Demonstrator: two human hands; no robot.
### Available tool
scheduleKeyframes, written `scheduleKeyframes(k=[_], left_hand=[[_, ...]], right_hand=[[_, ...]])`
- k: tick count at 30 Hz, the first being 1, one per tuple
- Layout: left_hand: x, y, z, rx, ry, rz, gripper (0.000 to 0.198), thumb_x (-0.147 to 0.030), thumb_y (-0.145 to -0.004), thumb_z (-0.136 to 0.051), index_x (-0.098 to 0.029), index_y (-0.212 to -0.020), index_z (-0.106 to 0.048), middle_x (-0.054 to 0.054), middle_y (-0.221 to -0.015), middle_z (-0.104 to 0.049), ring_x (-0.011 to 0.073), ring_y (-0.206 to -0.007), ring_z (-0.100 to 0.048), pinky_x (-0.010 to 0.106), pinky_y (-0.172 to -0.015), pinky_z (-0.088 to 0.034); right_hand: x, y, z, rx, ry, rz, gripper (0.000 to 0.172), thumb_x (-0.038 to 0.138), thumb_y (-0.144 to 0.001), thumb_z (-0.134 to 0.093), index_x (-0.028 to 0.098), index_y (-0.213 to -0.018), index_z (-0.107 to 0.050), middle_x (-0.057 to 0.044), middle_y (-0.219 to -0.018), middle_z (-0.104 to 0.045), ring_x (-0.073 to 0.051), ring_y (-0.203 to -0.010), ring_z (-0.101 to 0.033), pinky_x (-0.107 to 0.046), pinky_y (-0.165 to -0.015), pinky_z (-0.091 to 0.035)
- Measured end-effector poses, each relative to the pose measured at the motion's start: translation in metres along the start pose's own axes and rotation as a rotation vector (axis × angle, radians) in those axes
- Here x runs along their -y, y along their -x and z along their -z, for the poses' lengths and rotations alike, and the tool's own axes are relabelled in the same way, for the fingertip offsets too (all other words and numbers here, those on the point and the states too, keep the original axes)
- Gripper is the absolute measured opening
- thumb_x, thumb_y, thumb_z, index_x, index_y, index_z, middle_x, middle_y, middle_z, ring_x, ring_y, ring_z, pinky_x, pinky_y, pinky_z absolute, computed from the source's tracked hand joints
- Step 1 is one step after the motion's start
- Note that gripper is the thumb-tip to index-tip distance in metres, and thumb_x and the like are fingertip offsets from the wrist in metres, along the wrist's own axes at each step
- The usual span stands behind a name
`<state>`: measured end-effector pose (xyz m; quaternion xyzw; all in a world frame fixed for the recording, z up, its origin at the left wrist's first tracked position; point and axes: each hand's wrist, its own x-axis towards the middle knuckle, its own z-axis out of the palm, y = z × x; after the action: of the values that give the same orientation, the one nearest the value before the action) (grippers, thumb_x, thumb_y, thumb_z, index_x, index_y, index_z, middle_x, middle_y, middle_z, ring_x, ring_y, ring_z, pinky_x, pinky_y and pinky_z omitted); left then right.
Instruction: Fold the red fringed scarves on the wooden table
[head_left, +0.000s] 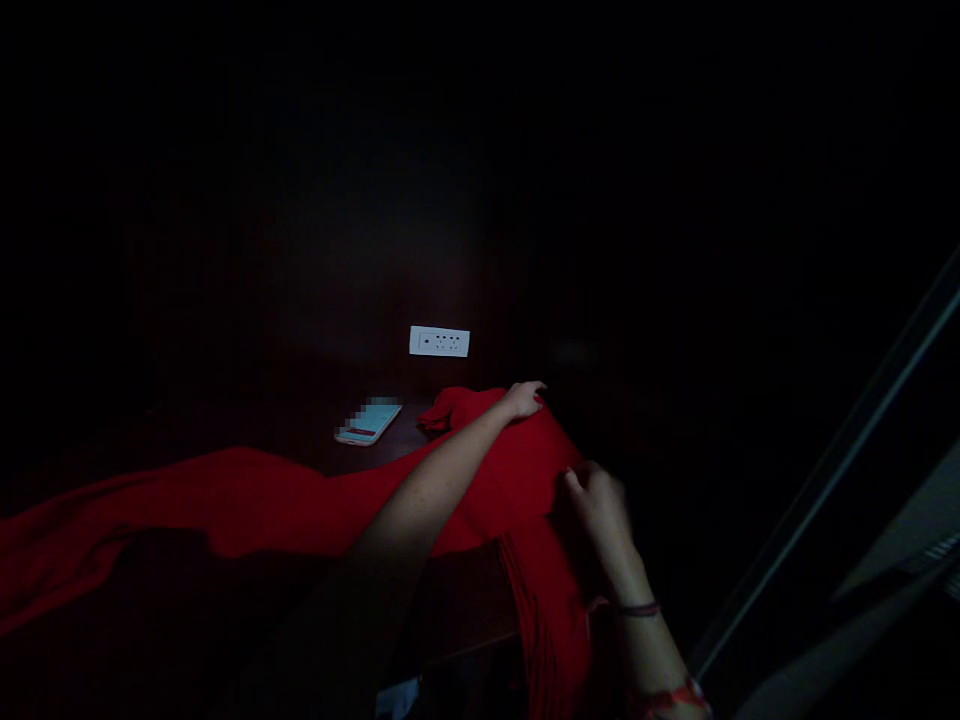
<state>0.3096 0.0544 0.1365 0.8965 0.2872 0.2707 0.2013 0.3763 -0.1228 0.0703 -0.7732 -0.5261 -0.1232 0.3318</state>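
Observation:
A long red cloth (247,500) lies across a dark tabletop, running from the left edge to the centre right. One fringed end hangs over the table's front edge. On the cloth's far right part rests my left hand (525,400), its fingers stretched out and its forearm crossing over the fabric. Nearer to me, my right hand (598,500) is closed at the cloth's right edge, thumb against the fabric. Its other fingers are curled and partly lost in shadow. A bracelet and a red band circle the right wrist and forearm.
A phone (369,423) with a lit screen lies behind the cloth. Beyond it, a white socket plate (439,341) is on the dark wall. A pale slanted edge (810,500) runs along the right side. Much of the surroundings is too dark to make out.

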Motion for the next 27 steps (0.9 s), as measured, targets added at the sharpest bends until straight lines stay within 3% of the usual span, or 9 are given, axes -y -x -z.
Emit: scheduleKeyframes(k=[2,4,9,13,16,19,21,23,27], left_hand=[[0.005,0.009,-0.011,-0.012,-0.060,-0.033,0.045,-0.014,-0.069,-0.053,-0.016,-0.114,-0.046,0.012,-0.112,-0.047,0.0248,-0.103,-0.044,0.038,-0.087,-0.031],[0.012,0.023,-0.009,-0.069,-0.179,-0.097,0.044,-0.021,-0.074,-0.049,-0.019,-0.117,-0.041,0.011,-0.118,-0.040,0.0268,-0.107,-0.039,0.044,-0.089,-0.026],[0.045,0.093,0.025,-0.246,-0.319,-0.111,0.041,-0.032,-0.082,-0.035,-0.021,-0.121,-0.033,0.009,-0.117,-0.036,0.0218,-0.106,-0.038,0.039,-0.090,-0.028],[0.090,0.177,0.053,-0.102,-0.344,-0.004,0.047,-0.041,-0.080,-0.036,-0.021,-0.123,-0.032,0.010,-0.120,-0.035,0.0228,-0.110,-0.034,0.038,-0.092,-0.025],[0.122,0.230,0.071,0.092,-0.354,0.111,0.057,-0.048,-0.076,-0.039,-0.021,-0.125,-0.030,0.012,-0.129,-0.027,0.0258,-0.118,-0.025,0.039,-0.094,-0.022],[0.145,0.265,0.085,0.275,-0.324,0.227,0.059,-0.052,-0.072,-0.044,-0.025,-0.123,-0.034,0.009,-0.131,-0.027,0.0266,-0.118,-0.025,0.039,-0.093,-0.023],[0.153,0.279,0.092,0.320,-0.318,0.239,0.052,-0.051,-0.072,-0.044,-0.026,-0.118,-0.041,0.007,-0.128,-0.033,0.0249,-0.116,-0.029,0.038,-0.094,-0.022],[0.151,0.287,0.097,0.281,-0.325,0.160,0.043,-0.048,-0.076,-0.041,-0.026,-0.112,-0.048,0.005,-0.122,-0.042,0.0215,-0.113,-0.034,0.035,-0.094,-0.022],[0.126,0.292,0.096,0.203,-0.308,-0.085,0.041,-0.044,-0.076,-0.044,-0.023,-0.110,-0.050,0.005,-0.114,-0.048,0.0182,-0.107,-0.039,0.031,-0.094,-0.022]], right_hand=[[-0.002,0.003,-0.009,0.055,0.186,-0.016,0.019,0.023,-0.074,-0.040,0.014,-0.068,-0.056,-0.010,-0.064,-0.057,-0.016,-0.052,-0.054,-0.024,-0.044,-0.038],[0.007,0.006,-0.012,0.021,0.315,-0.011,0.016,0.021,-0.073,-0.043,0.013,-0.071,-0.056,-0.015,-0.074,-0.057,-0.020,-0.061,-0.055,-0.028,-0.047,-0.040],[0.048,-0.004,-0.009,-0.179,0.280,0.251,0.029,0.027,-0.077,-0.040,0.011,-0.099,-0.050,-0.021,-0.111,-0.044,-0.030,-0.102,-0.040,-0.046,-0.077,-0.036],[0.060,-0.021,-0.035,-0.041,0.242,0.476,0.047,0.038,-0.079,-0.038,0.018,-0.121,-0.036,-0.013,-0.129,-0.030,-0.030,-0.118,-0.020,-0.055,-0.089,-0.019],[0.050,-0.026,-0.061,0.088,0.273,0.439,0.053,0.046,-0.079,-0.033,0.021,-0.125,-0.030,-0.011,-0.133,-0.024,-0.033,-0.120,-0.017,-0.058,-0.088,-0.017],[0.036,-0.029,-0.074,0.128,0.285,0.376,0.055,0.049,-0.080,-0.027,0.023,-0.128,-0.024,-0.011,-0.135,-0.019,-0.033,-0.120,-0.016,-0.055,-0.089,-0.020],[0.030,-0.030,-0.076,0.144,0.293,0.351,0.056,0.050,-0.080,-0.025,0.024,-0.129,-0.021,-0.011,-0.136,-0.017,-0.033,-0.120,-0.016,-0.054,-0.090,-0.020],[0.029,-0.033,-0.075,0.170,0.300,0.325,0.056,0.050,-0.080,-0.023,0.024,-0.130,-0.020,-0.011,-0.136,-0.016,-0.032,-0.120,-0.016,-0.053,-0.090,-0.020],[0.038,-0.033,-0.070,0.207,0.296,0.253,0.054,0.047,-0.081,-0.025,0.022,-0.129,-0.022,-0.013,-0.135,-0.018,-0.034,-0.120,-0.017,-0.055,-0.089,-0.020]])
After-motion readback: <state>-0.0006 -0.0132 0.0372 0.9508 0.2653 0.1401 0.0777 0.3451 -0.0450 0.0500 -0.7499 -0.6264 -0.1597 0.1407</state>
